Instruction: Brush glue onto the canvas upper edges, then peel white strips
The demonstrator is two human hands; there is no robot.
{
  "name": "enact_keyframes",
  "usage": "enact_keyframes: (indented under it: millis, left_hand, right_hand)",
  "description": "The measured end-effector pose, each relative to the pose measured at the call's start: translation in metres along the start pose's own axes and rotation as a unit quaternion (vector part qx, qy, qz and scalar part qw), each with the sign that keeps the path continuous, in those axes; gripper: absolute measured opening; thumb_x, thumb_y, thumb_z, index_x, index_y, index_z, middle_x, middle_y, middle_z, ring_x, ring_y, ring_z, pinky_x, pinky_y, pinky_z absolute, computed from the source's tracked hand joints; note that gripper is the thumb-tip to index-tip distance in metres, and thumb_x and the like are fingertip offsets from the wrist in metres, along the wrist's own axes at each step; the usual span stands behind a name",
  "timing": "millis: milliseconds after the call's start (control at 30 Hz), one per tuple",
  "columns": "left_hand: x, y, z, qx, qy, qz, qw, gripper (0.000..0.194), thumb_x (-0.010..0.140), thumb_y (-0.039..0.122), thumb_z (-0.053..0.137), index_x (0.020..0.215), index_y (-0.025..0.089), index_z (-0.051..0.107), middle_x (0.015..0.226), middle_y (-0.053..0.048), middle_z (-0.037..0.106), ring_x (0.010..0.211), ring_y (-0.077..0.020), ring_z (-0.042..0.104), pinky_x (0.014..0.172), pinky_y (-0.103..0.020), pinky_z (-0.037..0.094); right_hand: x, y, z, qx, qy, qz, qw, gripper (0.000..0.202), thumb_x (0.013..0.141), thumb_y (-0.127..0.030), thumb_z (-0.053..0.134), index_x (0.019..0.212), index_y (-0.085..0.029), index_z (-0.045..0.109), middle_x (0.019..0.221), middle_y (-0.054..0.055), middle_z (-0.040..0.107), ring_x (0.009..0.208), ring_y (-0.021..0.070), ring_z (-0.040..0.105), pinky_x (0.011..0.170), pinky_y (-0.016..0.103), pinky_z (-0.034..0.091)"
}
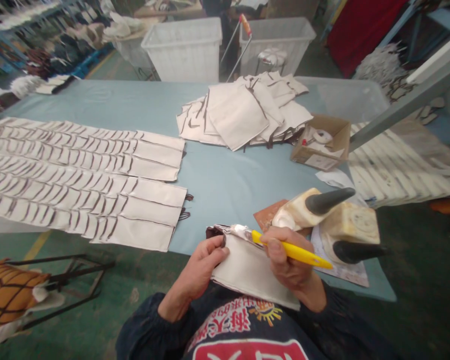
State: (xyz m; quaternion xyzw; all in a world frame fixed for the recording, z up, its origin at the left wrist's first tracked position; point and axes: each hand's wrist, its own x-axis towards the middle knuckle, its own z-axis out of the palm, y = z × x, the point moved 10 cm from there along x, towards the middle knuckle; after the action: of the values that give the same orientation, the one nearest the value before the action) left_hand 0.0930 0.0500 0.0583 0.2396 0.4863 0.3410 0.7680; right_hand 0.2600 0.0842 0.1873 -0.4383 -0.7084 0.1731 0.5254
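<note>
My left hand (pixel 204 265) pinches the left edge of a cream fabric piece (pixel 247 270) with dark trim, which lies at the table's front edge against my apron. In my right hand (pixel 292 265) is a brush with a yellow handle (pixel 307 256). Its bristles, coated in white, touch the upper edge of the fabric piece near my left fingers. Just right of the brush stand two glue-stained cream containers with black spouts: one container (pixel 300 202) tilts over a brown board (pixel 266 216), the other container (pixel 354 230) rests on paper.
Overlapping rows of cream pieces (pixel 150 205) cover the table's left side. A loose pile of similar pieces (pixel 236 112) lies at the back, beside a cardboard box (pixel 326 145) holding a tape roll. White bins (pixel 183 50) stand behind the table (pixel 210 170); a stool (pixel 15 290) is at lower left.
</note>
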Motion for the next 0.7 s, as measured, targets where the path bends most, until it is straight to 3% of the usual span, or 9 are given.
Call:
enact_keyframes:
  millis: [100,233,400,600,700]
  left_hand:
    - [0.001,-0.001,-0.003,0.016,-0.001,0.006,1.000,0.037,0.081,0.043,0.076,0.105,0.015,0.073,0.075,-0.002,0.070,0.063,-0.0122,0.057,0.059,-0.020,0.041]
    - [0.000,0.008,0.006,0.058,-0.008,0.034,0.998,0.040,0.085,0.046,0.073,0.110,0.015,0.071,0.077,-0.001,0.067,0.067,-0.0139,0.056,0.062,-0.023,0.043]
    - [-0.001,0.023,0.009,0.155,0.017,0.096,0.983,0.035,0.092,0.045,0.063,0.108,0.014,0.068,0.078,0.000,0.061,0.069,-0.0144,0.050,0.063,-0.024,0.042]
    - [0.003,0.014,0.012,0.152,0.006,0.081,0.985,0.029,0.091,0.040,0.062,0.101,0.014,0.067,0.079,0.001,0.057,0.069,-0.0139,0.048,0.062,-0.025,0.040]
    - [0.005,0.016,0.004,0.139,0.024,0.079,0.987,0.028,0.089,0.040,0.064,0.099,0.015,0.067,0.083,0.000,0.062,0.073,-0.0148,0.052,0.065,-0.024,0.043]
  right_hand:
    - [-0.007,0.002,0.002,0.004,-0.048,0.004,0.999,0.021,0.098,-0.024,0.051,0.082,-0.024,0.064,0.067,-0.001,0.070,0.054,0.0133,0.063,0.053,0.025,0.049]
    - [-0.002,-0.010,0.025,-0.009,-0.098,-0.047,0.994,0.029,0.100,-0.025,0.048,0.076,-0.024,0.064,0.061,-0.001,0.068,0.052,0.0130,0.062,0.052,0.024,0.048]
    - [0.009,-0.009,0.039,0.008,-0.068,-0.050,0.996,0.026,0.099,-0.023,0.048,0.078,-0.024,0.064,0.065,0.000,0.070,0.056,0.0137,0.065,0.057,0.025,0.052]
    - [-0.005,0.016,0.026,0.015,-0.009,0.059,0.998,0.027,0.100,-0.032,0.050,0.080,-0.023,0.065,0.060,-0.002,0.064,0.049,0.0132,0.059,0.050,0.025,0.049]
    - [-0.014,0.039,-0.001,0.039,0.081,0.146,0.985,0.028,0.101,-0.036,0.050,0.081,-0.022,0.063,0.054,-0.005,0.056,0.045,0.0114,0.052,0.048,0.024,0.045]
